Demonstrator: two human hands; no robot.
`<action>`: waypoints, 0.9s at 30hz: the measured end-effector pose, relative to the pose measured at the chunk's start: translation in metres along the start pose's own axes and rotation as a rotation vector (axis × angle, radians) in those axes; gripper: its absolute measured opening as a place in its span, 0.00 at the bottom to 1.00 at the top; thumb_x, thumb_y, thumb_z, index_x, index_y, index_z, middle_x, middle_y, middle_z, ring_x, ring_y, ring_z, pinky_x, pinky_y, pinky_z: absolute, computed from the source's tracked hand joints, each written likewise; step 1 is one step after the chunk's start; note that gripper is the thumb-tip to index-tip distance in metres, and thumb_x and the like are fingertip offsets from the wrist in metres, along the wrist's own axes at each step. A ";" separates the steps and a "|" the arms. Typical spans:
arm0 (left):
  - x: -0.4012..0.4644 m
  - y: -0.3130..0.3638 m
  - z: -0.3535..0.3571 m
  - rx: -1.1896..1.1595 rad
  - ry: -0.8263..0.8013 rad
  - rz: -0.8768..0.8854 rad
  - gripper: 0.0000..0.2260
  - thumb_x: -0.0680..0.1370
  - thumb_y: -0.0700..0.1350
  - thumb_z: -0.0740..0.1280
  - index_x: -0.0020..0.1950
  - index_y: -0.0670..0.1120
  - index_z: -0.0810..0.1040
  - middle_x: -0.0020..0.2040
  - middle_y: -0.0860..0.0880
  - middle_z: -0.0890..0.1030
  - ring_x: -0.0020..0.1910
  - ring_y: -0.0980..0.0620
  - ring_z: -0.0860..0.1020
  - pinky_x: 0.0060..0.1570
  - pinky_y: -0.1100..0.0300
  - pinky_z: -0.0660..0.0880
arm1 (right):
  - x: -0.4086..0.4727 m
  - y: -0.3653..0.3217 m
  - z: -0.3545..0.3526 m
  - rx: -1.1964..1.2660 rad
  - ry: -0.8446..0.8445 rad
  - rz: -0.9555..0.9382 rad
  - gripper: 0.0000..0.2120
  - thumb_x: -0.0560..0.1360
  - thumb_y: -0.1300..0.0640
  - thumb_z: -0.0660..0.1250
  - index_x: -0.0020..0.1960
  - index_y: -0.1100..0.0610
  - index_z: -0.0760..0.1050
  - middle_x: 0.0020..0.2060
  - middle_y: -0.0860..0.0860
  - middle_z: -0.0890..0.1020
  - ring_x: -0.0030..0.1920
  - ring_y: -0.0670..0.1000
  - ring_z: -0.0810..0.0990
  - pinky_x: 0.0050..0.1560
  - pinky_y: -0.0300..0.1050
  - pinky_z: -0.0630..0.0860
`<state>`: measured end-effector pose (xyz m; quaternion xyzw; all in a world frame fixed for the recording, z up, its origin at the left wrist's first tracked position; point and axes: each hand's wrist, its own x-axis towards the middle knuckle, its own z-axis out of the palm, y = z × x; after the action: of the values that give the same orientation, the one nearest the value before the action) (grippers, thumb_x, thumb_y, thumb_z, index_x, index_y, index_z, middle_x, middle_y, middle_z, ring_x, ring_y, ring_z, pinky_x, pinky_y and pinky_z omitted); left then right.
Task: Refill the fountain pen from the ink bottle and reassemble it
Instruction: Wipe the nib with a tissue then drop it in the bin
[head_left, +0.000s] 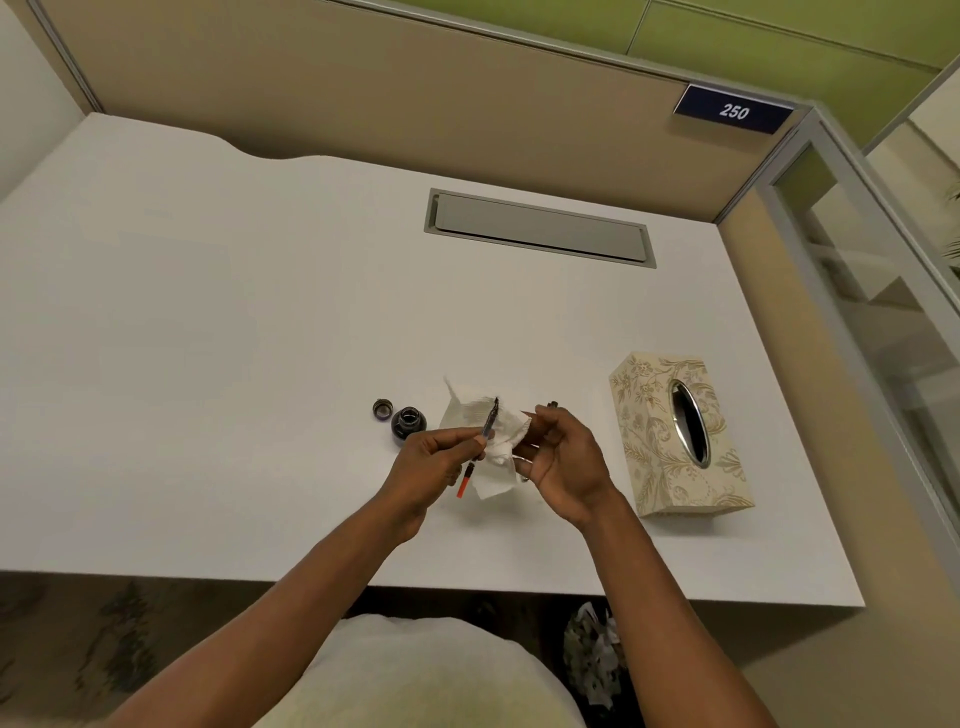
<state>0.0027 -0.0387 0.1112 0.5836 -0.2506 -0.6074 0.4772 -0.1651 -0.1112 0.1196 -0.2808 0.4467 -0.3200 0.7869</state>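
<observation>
White worktop (208, 364). Left hand (431, 467) pinches clear pen (482, 440), nib up-away, orange end toward body. Right hand (563, 462) grips crumpled tissue (501, 441). Round ink bottle (408, 422) uncapped.

Office cubicle: white desk (208, 312), partition panels (363, 104), numbered plate "250" (733, 110), cable hatch (540, 228).

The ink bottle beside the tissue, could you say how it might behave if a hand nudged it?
The ink bottle looks squat and wide-based, so it would probably slide rather than tip. It stands open, its cap lying apart, so a hard knock could slop ink. It looks like glass, likely heavy for its size.
</observation>
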 end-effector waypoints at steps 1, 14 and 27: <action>0.001 -0.001 0.000 0.017 0.007 0.006 0.07 0.79 0.43 0.70 0.54 0.50 0.87 0.43 0.49 0.86 0.37 0.55 0.74 0.39 0.63 0.70 | 0.001 -0.001 -0.002 0.054 -0.006 0.020 0.18 0.82 0.59 0.59 0.42 0.60 0.85 0.44 0.58 0.86 0.46 0.57 0.85 0.59 0.58 0.77; 0.002 0.001 0.001 0.140 0.012 0.059 0.08 0.79 0.43 0.70 0.55 0.47 0.87 0.40 0.56 0.87 0.37 0.68 0.81 0.35 0.76 0.71 | 0.013 0.010 0.009 -0.118 0.003 -0.001 0.08 0.79 0.68 0.66 0.51 0.61 0.83 0.45 0.55 0.86 0.45 0.52 0.84 0.55 0.47 0.78; -0.004 -0.002 -0.005 0.142 0.017 0.053 0.07 0.78 0.46 0.73 0.54 0.52 0.87 0.47 0.52 0.87 0.42 0.62 0.82 0.43 0.69 0.73 | 0.020 -0.002 0.005 0.027 0.296 -0.145 0.04 0.81 0.64 0.67 0.51 0.58 0.80 0.42 0.49 0.85 0.38 0.44 0.85 0.39 0.38 0.81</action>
<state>0.0066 -0.0325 0.1103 0.6143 -0.3042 -0.5703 0.4526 -0.1529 -0.1269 0.1125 -0.2516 0.5318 -0.4199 0.6911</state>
